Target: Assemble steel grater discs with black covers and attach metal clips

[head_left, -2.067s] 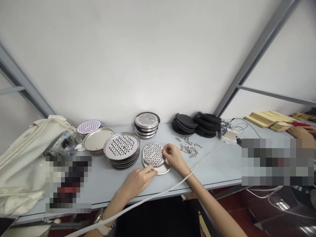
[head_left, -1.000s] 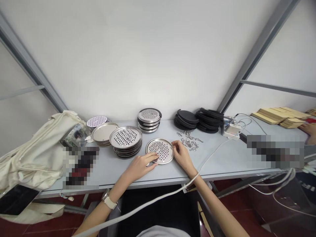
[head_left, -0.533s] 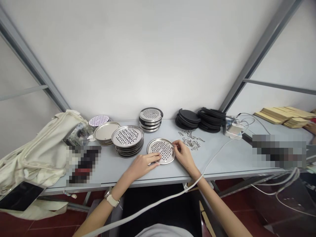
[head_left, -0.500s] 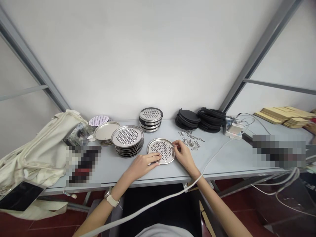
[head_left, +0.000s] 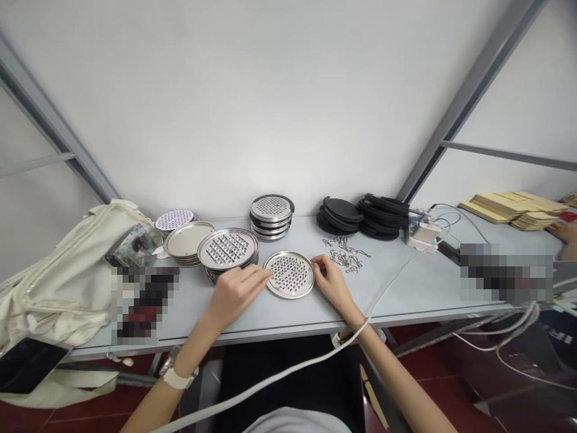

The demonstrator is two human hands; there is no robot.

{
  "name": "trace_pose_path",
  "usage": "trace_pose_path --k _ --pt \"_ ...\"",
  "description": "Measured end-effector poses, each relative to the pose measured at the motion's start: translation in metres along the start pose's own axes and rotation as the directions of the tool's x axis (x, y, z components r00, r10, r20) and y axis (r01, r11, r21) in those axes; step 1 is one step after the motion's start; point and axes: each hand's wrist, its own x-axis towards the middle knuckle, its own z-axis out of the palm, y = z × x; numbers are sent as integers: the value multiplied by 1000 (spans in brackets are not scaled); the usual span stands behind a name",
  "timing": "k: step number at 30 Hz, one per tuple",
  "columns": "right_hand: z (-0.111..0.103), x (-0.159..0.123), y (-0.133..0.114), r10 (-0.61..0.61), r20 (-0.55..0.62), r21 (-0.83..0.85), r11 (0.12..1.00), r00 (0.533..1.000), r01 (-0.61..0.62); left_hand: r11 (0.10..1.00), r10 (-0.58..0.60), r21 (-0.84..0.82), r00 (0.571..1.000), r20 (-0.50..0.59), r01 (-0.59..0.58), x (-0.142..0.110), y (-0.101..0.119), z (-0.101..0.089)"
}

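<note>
A round metal grater plate (head_left: 290, 275) with raised rim and punched teeth lies on the grey table in front of me. My right hand (head_left: 332, 284) is closed at its right edge, thumb and fingertips pinching the rim. My left hand (head_left: 237, 294) is raised at the left edge, fingers bent and pressed together, their tips overlapping the rim. Whether anything is between them is hidden. Behind my left hand stands a stack of coarse grater plates (head_left: 228, 248). Right of the plate lies a loose pile of small metal hooks or clips (head_left: 346, 255).
Plain round plates (head_left: 189, 237) and a purple-holed disc (head_left: 175, 218) stand at left, near a cream bag (head_left: 58, 270). Black-rimmed graters (head_left: 271, 216) and black round parts (head_left: 339, 211) line the wall. A white cable (head_left: 279, 370) crosses my right forearm. Another person's hand (head_left: 565, 231) is far right.
My left hand has lifted off the plate's face and drawn back left to its rim, fingers now bunched. My right hand stays at the right rim. The view has shifted slightly.
</note>
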Motion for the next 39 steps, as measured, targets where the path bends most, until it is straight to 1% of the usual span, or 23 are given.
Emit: trace_pose_path --k 2,5,6,7,9,11,14,18,22,25,30,34,37,39 --pt "0 0 0 -9 9 -8 1000 1000 9 989 -113 86 992 -47 117 1 -9 -19" --pt "-1 0 -2 -15 11 -16 1000 1000 15 951 -257 178 966 -8 255 -1 -28 -40" --pt "-1 0 -3 -16 12 -16 1000 1000 16 940 -293 193 955 36 281 -3 -33 -45" --pt "-1 -1 -3 -19 11 -16 1000 1000 19 937 -309 197 948 80 289 -5 -39 -49" --pt "-1 -1 -4 -28 12 -14 1000 1000 28 951 -291 166 937 195 261 -8 -47 -54" --pt "-1 0 -3 -32 13 -18 999 999 33 960 -271 140 930 247 242 -9 -50 -58" --pt "-1 0 -2 -30 16 -24 999 999 30 965 -251 148 930 266 218 -8 -49 -61" --pt "-2 -1 -2 -27 20 -23 999 999 27 962 -225 203 951 211 182 -7 -48 -61" --pt "-2 -1 -3 -27 22 -23 999 999 28 957 -181 247 979 98 152 -9 -50 -58" --pt "-2 -1 -2 -29 24 -20 999 999 30 960 -141 248 990 23 131 -9 -49 -55" --pt "-2 0 -1 -25 20 -24 999 999 26 964 -81 257 997 16 74 -6 -44 -54" --pt "-1 0 0 -24 17 -25 999 1000 24 960 -64 271 998 -7 63 -5 -43 -56" --pt "-1 0 0 -30 10 -34 999 999 31 972 -65 221 996 -62 78 -4 -40 -60" --pt "-1 0 -1 -55 -13 -40 998 998 55 990 -62 118 991 -119 76 -2 -33 -63"
